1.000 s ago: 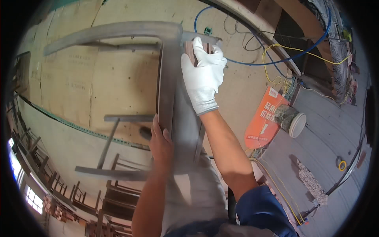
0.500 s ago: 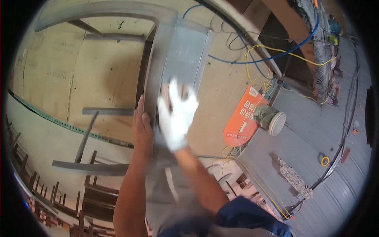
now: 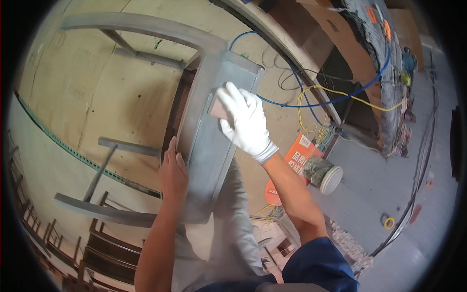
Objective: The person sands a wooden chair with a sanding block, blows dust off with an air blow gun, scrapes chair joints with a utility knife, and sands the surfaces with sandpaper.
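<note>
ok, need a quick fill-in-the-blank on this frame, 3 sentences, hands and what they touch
1. The right hand wears a white ____.
2. It presses a small brown sanding pad onto the ____ chair seat.
3. The bare left hand rests on the seat's ____ edge.

Missing words: glove; grey; left

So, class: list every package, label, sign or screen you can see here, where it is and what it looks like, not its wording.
Orange printed bag or sheet: on the floor right of the gloved forearm, flat, orange with white print.
Round container: lying against the orange piece, mottled grey-green with a white end.
No screens visible.
</note>
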`<state>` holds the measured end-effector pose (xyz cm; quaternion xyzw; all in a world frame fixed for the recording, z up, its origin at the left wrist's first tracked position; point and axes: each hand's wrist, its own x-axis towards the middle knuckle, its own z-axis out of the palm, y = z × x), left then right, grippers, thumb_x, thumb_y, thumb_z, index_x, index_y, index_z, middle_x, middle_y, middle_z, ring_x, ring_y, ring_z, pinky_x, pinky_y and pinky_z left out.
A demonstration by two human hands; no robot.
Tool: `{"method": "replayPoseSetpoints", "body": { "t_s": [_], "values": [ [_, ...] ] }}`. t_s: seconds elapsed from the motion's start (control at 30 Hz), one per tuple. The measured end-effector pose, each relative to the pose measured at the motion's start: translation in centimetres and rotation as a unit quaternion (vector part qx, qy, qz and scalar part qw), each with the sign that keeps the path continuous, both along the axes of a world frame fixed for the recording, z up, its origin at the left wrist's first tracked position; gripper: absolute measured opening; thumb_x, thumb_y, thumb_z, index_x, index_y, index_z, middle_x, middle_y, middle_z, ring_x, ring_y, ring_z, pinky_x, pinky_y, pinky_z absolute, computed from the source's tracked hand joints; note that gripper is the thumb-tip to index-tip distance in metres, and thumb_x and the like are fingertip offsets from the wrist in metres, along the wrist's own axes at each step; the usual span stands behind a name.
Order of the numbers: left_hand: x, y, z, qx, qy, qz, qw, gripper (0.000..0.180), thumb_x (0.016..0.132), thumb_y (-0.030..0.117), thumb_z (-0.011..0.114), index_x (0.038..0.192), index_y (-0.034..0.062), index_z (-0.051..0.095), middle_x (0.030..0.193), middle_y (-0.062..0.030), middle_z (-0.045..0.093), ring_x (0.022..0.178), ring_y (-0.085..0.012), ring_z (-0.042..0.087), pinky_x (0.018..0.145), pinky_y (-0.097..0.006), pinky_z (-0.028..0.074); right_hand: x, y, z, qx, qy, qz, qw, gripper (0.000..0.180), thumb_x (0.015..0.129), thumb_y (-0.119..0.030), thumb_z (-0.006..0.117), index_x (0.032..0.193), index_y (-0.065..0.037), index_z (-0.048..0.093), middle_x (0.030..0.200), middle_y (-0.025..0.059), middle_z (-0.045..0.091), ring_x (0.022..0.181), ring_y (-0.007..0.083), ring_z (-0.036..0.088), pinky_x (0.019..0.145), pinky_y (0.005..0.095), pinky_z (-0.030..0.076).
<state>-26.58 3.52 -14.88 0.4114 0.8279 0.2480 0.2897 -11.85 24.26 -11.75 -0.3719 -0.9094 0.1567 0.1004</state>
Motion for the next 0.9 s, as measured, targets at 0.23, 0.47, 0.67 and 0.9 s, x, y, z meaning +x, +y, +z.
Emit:
{"method": "replayPoseSetpoints", "body": {
  "t_s": [0.23,0.47,0.67,0.9],
  "values": [
    [-0.3,12.3,-0.2,-0.122,0.057,0.057,0.989,0.029,0.110,0.029,0.040,0.124,0.0090,0.056,0.107,-0.0180,0.070,0.081,-0.0440,0.069,0.070,-0.053,0.055,1.0,3.9,-1.7,0.020,-0.038,0.158,0.986,0.070,0.080,-0.042,0.079,0.142,-0.014,0.061,0.151,0.0162,0.053,0.124,0.0362,0.055,0.106,0.0481,0.044],
    [0.4,13.4,0.6,-0.094,0.090,0.101,0.986,0.028,0.110,0.030,0.040,0.116,0.0104,0.059,0.100,-0.0129,0.070,0.076,-0.0412,0.068,0.066,-0.052,0.054,-0.3,6.7,0.0,0.008,-0.023,0.134,0.991,0.073,0.075,-0.026,0.081,0.142,-0.009,0.057,0.146,0.0197,0.051,0.117,0.0371,0.054,0.098,0.0493,0.044],
    [0.5,12.4,0.1,-0.119,0.092,0.100,0.984,0.029,0.110,0.031,0.039,0.117,0.0113,0.059,0.107,-0.0129,0.070,0.078,-0.0407,0.068,0.069,-0.053,0.054,-0.9,8.1,0.0,-0.045,-0.010,0.131,0.990,0.067,0.079,-0.022,0.078,0.141,-0.007,0.057,0.144,0.0175,0.052,0.116,0.0367,0.054,0.099,0.0488,0.043],
    [1.2,12.5,0.0,-0.117,0.101,0.094,0.983,0.028,0.110,0.030,0.038,0.116,0.0115,0.059,0.107,-0.0125,0.070,0.082,-0.0398,0.068,0.068,-0.052,0.054,3.0,6.3,1.5,-0.192,-0.016,0.242,0.951,0.062,0.077,-0.024,0.076,0.136,-0.010,0.062,0.139,0.0162,0.056,0.116,0.0361,0.057,0.100,0.0460,0.047]
  ]
}}
